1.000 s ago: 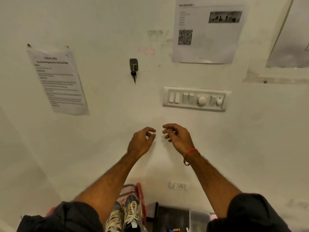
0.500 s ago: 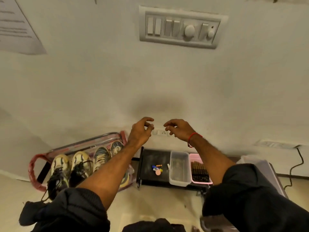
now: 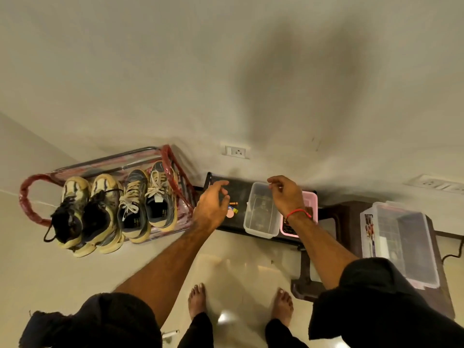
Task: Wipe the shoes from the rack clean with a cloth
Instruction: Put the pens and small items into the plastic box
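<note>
Shoes (image 3: 113, 209) untouched, both hands' fingers (image 3: 221, 187) loosely curled, empty

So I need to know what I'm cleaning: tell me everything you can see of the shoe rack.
The rack stands on the floor against the wall, left of a dark low table. Its frame looks like shiny metal tubing with looped red ends. Four worn sneakers sit side by side on top, toes outward: two cream with black laces, two grey-yellow with pale laces. Neither hand touches it; the left hand hovers just beside its right end.
</note>
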The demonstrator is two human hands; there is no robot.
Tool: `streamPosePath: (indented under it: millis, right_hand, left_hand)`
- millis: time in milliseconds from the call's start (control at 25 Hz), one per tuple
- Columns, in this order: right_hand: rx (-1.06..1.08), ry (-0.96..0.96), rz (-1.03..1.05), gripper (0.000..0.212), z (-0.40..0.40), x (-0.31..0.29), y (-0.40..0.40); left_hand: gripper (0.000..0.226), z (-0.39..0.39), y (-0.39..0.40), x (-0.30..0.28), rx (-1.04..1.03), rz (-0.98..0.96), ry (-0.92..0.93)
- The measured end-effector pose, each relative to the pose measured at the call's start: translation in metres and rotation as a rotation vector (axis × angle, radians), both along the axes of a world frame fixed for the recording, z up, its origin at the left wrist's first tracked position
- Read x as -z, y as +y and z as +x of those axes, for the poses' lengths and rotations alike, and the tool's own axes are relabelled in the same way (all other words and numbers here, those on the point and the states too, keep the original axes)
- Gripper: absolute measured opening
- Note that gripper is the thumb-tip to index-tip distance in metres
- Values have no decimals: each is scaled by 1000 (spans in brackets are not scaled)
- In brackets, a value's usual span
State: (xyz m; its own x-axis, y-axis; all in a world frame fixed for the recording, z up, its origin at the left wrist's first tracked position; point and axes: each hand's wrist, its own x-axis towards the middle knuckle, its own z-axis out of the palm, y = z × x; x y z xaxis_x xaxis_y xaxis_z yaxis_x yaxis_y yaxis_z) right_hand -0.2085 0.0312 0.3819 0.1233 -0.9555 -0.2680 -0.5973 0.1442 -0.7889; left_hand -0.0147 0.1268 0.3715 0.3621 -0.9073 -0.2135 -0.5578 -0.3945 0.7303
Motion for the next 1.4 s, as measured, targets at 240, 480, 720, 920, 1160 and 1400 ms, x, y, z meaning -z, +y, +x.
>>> streamPosePath:
  millis: [240,480,720,920,1160,1400]
  right_hand:
    - [2,-43,-33,21,2,117,15]
    - [-33,-98,-173,25,23,247,27]
    - [-145,-62,-322,19,30,306,13]
    - [-202,-24,-356,19,28,321,15]
    - [-204,9,-493,19,22,330,38]
    - [-109,-50,-520,21,14,325,39]
  left_hand:
    - [44,-15,-4,115,-60,17,12]
    - [46,6,-6,267,-46,-26,-24]
    - [39,28,-16,383,37,-145,-76]
    - [33,22,-19,419,-16,-195,-62]
    - [44,25,-15,419,25,-12,-101]
    - [39,8,-10,418,-63,-91,-248]
